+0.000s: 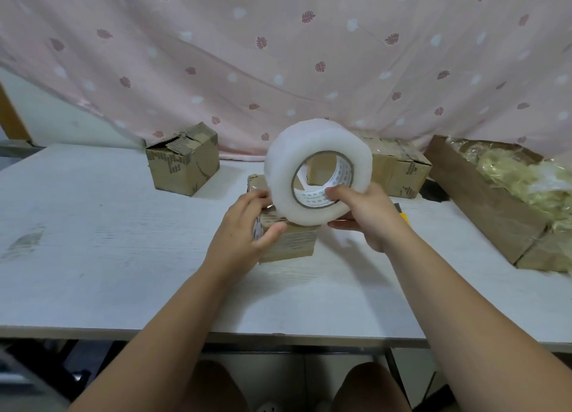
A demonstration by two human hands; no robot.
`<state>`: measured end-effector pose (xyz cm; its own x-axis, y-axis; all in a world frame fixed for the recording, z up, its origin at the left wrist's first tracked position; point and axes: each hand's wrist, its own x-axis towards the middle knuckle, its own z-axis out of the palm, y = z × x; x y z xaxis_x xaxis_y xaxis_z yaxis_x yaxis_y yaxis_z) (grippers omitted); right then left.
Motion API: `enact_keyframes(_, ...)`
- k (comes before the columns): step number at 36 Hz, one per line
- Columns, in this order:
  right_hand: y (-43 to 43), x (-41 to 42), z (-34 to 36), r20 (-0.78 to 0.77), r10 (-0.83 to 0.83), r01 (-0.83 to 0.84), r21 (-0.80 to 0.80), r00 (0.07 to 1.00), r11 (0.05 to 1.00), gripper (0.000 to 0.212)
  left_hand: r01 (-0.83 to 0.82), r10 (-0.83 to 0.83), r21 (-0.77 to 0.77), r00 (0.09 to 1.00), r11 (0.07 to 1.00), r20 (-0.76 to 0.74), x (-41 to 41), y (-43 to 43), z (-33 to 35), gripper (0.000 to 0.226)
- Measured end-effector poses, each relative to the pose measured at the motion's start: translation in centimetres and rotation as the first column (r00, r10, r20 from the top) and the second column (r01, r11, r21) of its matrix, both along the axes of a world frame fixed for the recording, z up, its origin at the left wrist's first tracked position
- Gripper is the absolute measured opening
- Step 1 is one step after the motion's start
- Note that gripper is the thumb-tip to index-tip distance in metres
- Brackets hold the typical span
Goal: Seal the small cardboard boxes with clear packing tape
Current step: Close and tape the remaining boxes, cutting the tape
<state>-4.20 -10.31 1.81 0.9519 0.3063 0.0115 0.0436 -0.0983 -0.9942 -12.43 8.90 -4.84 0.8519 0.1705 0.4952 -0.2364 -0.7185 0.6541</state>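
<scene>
While the left hand (244,226) grips the small box (288,241), the right hand (368,216) holds the tape roll (284,164) over it.
The right thumb is hooked into the roll's hole and the fingers (339,225) curl under it. The left fingers bend over the box top. The box sits just below and left of the right fingers. The roll stands on its edge, hole facing the person. I think the tape goes down onto it next.

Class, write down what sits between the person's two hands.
In the head view, the tape roll, gripped by the right hand, sits between it and the left hand, which holds a small box below the roll.
</scene>
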Motion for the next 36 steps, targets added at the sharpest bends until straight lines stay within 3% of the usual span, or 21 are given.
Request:
enact_keyframes(4,-1.0,0.3,0.4,-0.011,-0.078,0.078,0.043,0.997,0.996,0.008,-0.022,0.023,-0.064,1.000,0.998,0.010,0.0,-0.3,-0.1,0.048)
enact_keyframes(17,-3.3,1.9,-0.9,-0.012,-0.223,0.223,0.085,0.975,0.971,0.018,0.034,-0.031,-0.168,0.999,0.985,0.019,0.1,0.0,-0.2,0.042)
enact_keyframes(25,-3.7,2.1,-5.2,0.066,-0.452,0.452,0.020,0.889,0.892,0.010,0.045,-0.041,-0.178,0.999,0.983,0.028,0.2,0.1,-0.3,0.045)
enact_keyframes(31,-3.1,1.5,-7.4,0.228,-0.518,0.537,-0.030,0.825,0.843,0.049,0.066,-0.059,-0.181,0.997,0.981,0.043,0.3,0.3,-0.5,0.033)
enact_keyframes(36,-3.0,1.5,-7.9,0.256,-0.474,0.510,-0.092,0.842,0.855,0.055,0.058,-0.058,-0.147,0.998,0.987,0.004,0.2,0.1,-0.2,0.051)
